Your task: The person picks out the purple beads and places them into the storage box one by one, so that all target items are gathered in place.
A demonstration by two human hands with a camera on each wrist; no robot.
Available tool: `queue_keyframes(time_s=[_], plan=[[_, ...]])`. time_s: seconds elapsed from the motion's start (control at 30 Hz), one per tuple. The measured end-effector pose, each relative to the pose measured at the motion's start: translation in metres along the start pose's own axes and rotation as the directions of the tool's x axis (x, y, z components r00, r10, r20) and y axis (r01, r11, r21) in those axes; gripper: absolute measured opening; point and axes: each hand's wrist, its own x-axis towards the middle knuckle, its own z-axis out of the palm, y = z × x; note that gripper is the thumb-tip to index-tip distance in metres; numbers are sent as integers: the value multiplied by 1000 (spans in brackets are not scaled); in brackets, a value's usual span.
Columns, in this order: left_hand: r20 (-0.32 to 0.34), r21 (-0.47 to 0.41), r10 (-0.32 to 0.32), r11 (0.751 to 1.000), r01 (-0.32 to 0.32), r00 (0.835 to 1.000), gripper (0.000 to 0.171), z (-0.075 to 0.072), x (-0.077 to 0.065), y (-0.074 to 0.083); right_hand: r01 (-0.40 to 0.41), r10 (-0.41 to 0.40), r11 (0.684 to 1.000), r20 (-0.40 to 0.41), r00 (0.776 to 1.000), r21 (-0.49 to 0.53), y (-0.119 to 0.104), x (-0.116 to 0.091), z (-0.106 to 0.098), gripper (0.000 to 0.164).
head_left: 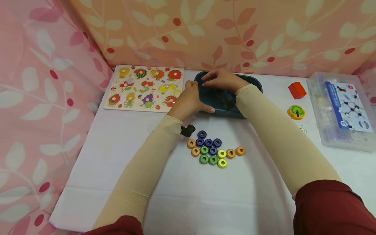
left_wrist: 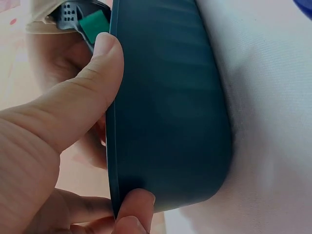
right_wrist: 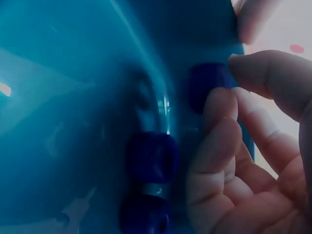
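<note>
A dark teal plastic bin (head_left: 211,99) stands against the patterned cloth at the back. My left hand (head_left: 189,99) grips its left end, the thumb (left_wrist: 105,58) on the rim and other fingertips against the outer wall. Inside the bin, my right hand (head_left: 224,81) pinches a blue ring bead (right_wrist: 207,87) beside the wall. Two more blue beads (right_wrist: 152,157) lie low in the bin in the right wrist view. Nearer the front, several blue, green, yellow and orange ring beads (head_left: 208,143) are grouped on the white table.
A wooden fruit puzzle board (head_left: 147,86) lies left of the bin. To the right are a red block (head_left: 297,90), a tree-shaped piece (head_left: 296,112) and a clear plastic case (head_left: 326,129). Patterned cloth (head_left: 211,39) hangs at the back and left.
</note>
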Motion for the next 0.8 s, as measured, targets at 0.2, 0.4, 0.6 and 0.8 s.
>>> queue_keyframes(time_s=[0.2,0.4,0.6,0.8], plan=[[1,-20,-5,1000,5,1000,132,0,-1,0,-43,43,998,6,999,38,1,-24,-7,48],[-1,-26,-11,1000,11,1000,132,1,0,-1,11,-6,999,-102,995,49,1,-82,0,40],[-12,-7,-6,1000,6,1000,132,0,1,-1,121,-124,991,-55,991,-47,19,-139,42,23],[-4,-18,-17,1000,16,1000,132,1,2,-1,134,-128,990,110,986,-46,41,-156,83,24]])
